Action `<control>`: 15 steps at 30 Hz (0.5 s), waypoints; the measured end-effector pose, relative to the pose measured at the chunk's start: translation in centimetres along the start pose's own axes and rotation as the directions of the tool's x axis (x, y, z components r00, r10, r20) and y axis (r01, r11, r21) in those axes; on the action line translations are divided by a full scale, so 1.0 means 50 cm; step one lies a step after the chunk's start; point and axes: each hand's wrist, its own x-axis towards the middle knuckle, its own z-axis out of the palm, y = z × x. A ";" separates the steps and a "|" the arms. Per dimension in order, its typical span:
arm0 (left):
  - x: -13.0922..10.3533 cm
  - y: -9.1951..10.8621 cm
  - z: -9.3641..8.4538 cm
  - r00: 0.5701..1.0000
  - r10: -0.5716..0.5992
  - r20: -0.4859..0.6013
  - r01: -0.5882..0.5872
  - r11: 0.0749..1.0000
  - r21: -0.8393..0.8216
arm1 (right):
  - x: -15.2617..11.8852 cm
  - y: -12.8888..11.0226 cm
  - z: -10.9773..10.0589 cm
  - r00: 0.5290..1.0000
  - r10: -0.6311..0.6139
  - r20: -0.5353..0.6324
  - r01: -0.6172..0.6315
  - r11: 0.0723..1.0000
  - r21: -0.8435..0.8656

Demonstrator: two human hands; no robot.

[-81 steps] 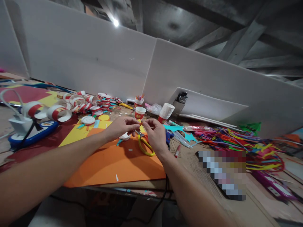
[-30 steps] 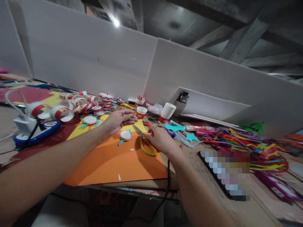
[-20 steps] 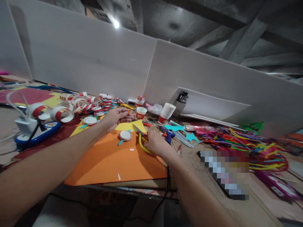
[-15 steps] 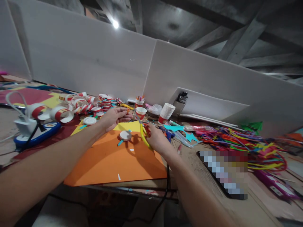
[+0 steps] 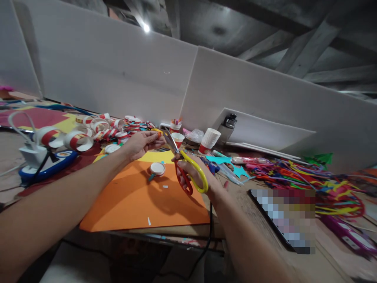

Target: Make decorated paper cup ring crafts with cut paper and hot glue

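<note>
My left hand is closed in a pinch, with a small orange piece at its fingertips. Scissors with one red and one yellow handle are in my right hand, their blades pointing up and left toward that piece. The blades look nearly closed; whether they touch the piece I cannot tell. Below both hands, a white round cup base with small teal strips under it rests on an orange sheet. White scraps lie on the same sheet.
Behind my hands stand a paper cup, a stack of paper cups and a bottle. Cut cup rings and a blue power strip lie left. Rightward are a phone and colourful pipe cleaners.
The scissors have turned in my right hand, so both handles and the blades now show broadly. My left hand stays nearly in place, its fingers drawn closer together around the orange piece.
</note>
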 end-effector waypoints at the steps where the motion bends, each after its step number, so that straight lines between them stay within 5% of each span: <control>1: 0.002 -0.001 -0.003 1.000 0.007 0.005 -0.007 1.000 -0.006 | -0.002 -0.002 0.000 1.000 -0.001 0.007 0.001 1.000 0.003; 15: 0.006 -0.010 -0.017 0.997 0.025 0.077 -0.028 0.999 0.040 | -0.011 -0.021 0.006 0.997 0.063 0.047 -0.063 0.998 0.013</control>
